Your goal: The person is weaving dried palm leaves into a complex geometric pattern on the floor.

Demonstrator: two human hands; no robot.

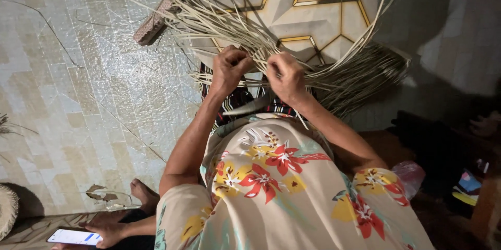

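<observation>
Head view, looking down past a floral dress. Both hands closed on a spread of pale dried strips fanned over a patterned panel just above the lap. Left hand curled into a near fist, pinching several strands at the gathering point. Right hand likewise closed, fingers folded over the neighbouring strands, touching or nearly touching the left. Loose ends sweep right into a dense bunch, others splay up left toward a brick-like block.

Judgement: tension matters here; keep the pinch tight with one hand while the other works, strands flat, not twisted.

Another person's hand rests by a phone on the tiled floor.
</observation>
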